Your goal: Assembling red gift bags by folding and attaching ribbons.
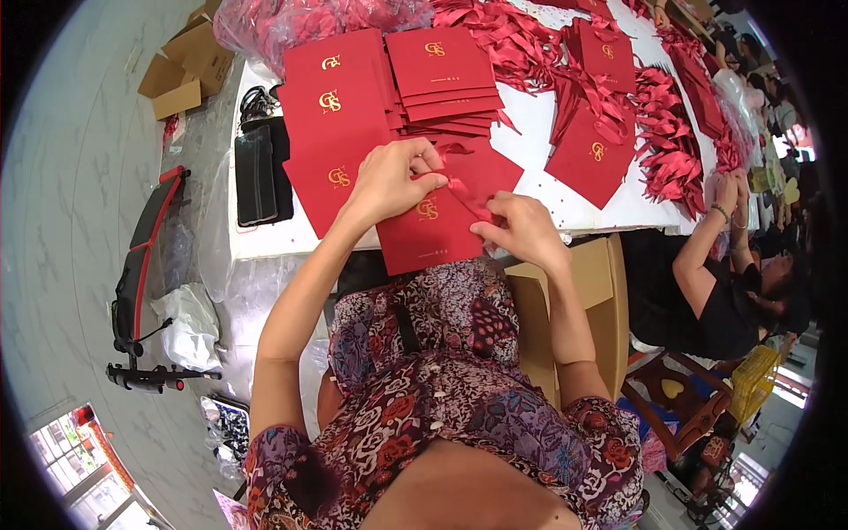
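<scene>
Ribbon-dressing, by the look of it: the left hand [396, 179] pinches the red ribbon [458, 185], the right hand [528, 228] grips its lower stretch, above the red pouch [428, 234] at the table's [530, 124] near edge. Next probably calls for even, gentle tension.

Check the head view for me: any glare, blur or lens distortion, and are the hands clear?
Head view: left hand and right hand look fairly sharp on the red bag; head view: the window at lower left is washed out; head view: fisheye tilts the co-worker at right, whose dark clothing shows little detail; head view: corners go black.
</scene>
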Demonstrator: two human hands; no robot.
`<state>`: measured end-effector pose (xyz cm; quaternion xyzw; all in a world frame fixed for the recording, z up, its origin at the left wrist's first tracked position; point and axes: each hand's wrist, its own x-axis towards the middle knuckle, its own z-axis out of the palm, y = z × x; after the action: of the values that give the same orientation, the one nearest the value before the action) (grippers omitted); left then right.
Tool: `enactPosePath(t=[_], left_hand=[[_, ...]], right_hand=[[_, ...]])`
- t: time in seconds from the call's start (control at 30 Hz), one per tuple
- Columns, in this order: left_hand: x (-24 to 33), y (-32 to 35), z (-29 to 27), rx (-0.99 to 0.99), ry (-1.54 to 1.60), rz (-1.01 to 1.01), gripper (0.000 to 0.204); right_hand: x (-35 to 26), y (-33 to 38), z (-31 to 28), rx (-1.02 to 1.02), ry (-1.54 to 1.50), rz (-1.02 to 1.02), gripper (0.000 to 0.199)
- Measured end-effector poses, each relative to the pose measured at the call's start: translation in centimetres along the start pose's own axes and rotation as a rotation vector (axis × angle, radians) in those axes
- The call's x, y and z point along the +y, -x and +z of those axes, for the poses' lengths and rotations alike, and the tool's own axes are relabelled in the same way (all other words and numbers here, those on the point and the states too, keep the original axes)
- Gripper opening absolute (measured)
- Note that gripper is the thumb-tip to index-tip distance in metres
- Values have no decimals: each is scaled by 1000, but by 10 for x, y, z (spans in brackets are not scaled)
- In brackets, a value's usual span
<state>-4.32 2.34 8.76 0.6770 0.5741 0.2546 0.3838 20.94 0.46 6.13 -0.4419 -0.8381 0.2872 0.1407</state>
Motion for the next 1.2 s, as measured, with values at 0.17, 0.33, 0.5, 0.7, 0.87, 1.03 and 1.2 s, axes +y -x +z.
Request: enactPosePath(t=[0.17, 0.33, 0.5, 0.7, 0.87, 1.03, 1.2], left_hand=[[-3, -10, 15, 131, -154, 133, 18], [-9, -21, 46, 442, -465, 567, 11], [-6, 16, 75, 374, 100, 246, 17], [-23, 49, 85, 273, -36, 217, 16], [-18, 52, 62, 93, 126, 52, 17], [-33, 52, 50, -55, 151, 3, 22], [-35, 46, 49, -35, 120, 100, 18]], right_hand=[[-20, -8, -24, -128, -284, 331, 29], [-5, -32, 8, 47, -962, 258, 25], [5, -46, 26, 262, -1177, 324, 25], [15, -42, 18, 282, -1188, 363, 27], [23, -27, 19, 355, -511, 421, 26], [-28, -20, 13, 616, -190, 111, 30], [-38, -27, 30, 310, -303, -152, 27]])
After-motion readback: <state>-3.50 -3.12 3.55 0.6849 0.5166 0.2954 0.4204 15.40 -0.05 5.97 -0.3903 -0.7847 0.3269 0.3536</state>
